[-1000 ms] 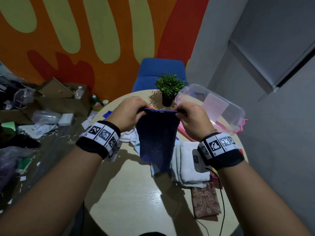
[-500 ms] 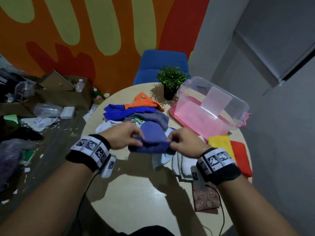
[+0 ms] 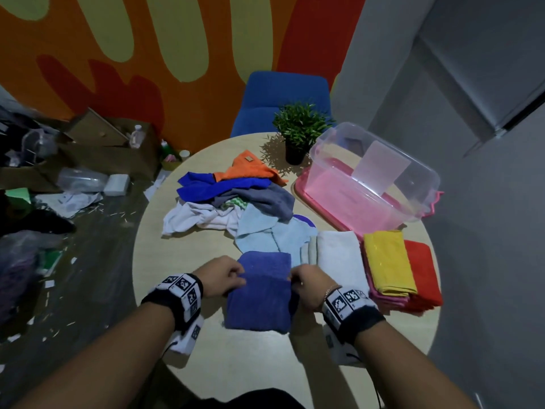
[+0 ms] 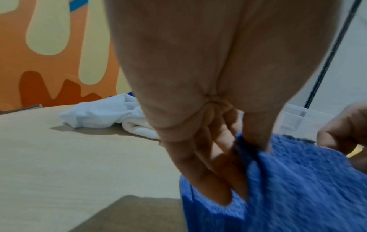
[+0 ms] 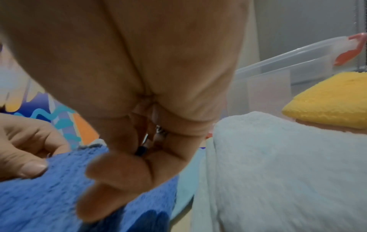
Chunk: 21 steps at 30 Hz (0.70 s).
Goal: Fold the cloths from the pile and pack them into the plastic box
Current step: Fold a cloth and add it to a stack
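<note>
Fig.: My left hand [image 3: 224, 276] and right hand [image 3: 306, 282] are pinching opposite edges of the blue cloth [image 3: 259, 293], now lying folded on the counter [image 3: 241, 358]; half a second ago it was hanging bunched between them. Unfolded pile [image 3: 233, 199], plant [image 3: 298, 128], plastic box [image 3: 374, 175] are standing beyond; folded stack [image 3: 392, 267] just right. No legible writing.

Colours across the round table and the wall behind

A blue-violet cloth [image 3: 261, 293] is lying near; the pile [image 3: 233, 199] beyond is showing orange, royal blue, grey, white and pale blue. To the right, a white folded towel [image 3: 339, 255], a yellow cloth [image 3: 387, 265] and a red cloth [image 3: 421, 270] are sitting before the clear plastic box [image 3: 413, 184] glowing pink inside. The far wall [image 3: 147, 54] is displaying orange, red and olive blobs.
</note>
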{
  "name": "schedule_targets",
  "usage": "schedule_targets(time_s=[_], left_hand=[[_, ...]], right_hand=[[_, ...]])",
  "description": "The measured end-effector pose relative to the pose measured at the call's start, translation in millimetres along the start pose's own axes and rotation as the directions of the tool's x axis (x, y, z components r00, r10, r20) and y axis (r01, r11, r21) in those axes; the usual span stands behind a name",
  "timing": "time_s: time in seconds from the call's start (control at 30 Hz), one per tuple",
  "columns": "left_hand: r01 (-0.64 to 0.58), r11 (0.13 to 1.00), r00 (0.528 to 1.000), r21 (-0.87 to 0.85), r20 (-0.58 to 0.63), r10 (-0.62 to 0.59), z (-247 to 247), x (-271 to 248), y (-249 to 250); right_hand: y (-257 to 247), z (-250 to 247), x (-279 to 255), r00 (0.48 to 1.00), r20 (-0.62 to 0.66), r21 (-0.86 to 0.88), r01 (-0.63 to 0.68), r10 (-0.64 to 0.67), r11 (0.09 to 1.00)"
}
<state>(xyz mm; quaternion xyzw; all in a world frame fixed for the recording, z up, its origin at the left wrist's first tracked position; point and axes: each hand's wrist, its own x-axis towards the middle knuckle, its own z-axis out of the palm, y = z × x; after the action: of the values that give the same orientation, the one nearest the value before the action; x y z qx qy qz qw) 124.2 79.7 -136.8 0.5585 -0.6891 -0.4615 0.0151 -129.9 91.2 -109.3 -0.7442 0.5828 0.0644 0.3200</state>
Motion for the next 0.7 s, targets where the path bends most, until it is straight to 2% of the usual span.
schedule_targets(time_s=[0.1,0.2,0.3,0.33,0.37,0.43,0.47,0.5,0.53,0.6,0.7], left_hand=[[0.010,1.000,0.969,0.004,-0.246,-0.009,-7,22,3],[0.050,0.999,0.931,-0.009,-0.361,-0.050,-6,40,2],[0.055,0.998,0.852,0.012,-0.522,-0.041,2,45,-4],[0.032,0.999,0.855,0.044,-0.518,-0.005,7,44,-3],[0.001,0.997,0.895,0.071,-0.446,0.031,14,43,-2],[-0.031,0.990,0.988,0.137,-0.147,0.051,30,37,2],[-0.043,0.977,0.999,0.208,-0.007,0.046,39,34,3],[-0.068,0.949,0.996,0.309,0.082,0.045,48,33,0],[-0.100,0.907,0.991,0.410,0.118,0.056,55,32,-3],[-0.136,0.833,0.991,0.537,0.088,0.105,64,34,-4],[-0.122,0.838,0.992,0.532,0.035,0.122,62,35,3]], right_hand=[[-3,-18,20,0.987,-0.149,0.057,-0.058,0.065,0.997],[-4,-29,39,0.953,-0.274,0.163,-0.083,0.126,0.983],[-1,-21,45,0.946,-0.295,0.180,-0.079,0.130,0.981],[0,-15,44,0.953,-0.280,0.158,-0.073,0.115,0.985],[1,-7,42,0.963,-0.254,0.120,-0.059,0.088,0.991],[4,12,36,0.986,-0.165,0.067,-0.011,0.022,0.998],[4,21,33,0.995,-0.104,0.070,0.008,0.000,0.997],[4,29,30,0.999,-0.039,0.066,0.023,-0.021,0.998],[4,36,28,0.999,0.017,0.045,0.039,-0.040,0.998],[3,48,26,0.995,0.086,-0.030,0.056,-0.053,0.998],[4,58,23,0.995,0.101,-0.072,0.028,-0.021,0.997]])
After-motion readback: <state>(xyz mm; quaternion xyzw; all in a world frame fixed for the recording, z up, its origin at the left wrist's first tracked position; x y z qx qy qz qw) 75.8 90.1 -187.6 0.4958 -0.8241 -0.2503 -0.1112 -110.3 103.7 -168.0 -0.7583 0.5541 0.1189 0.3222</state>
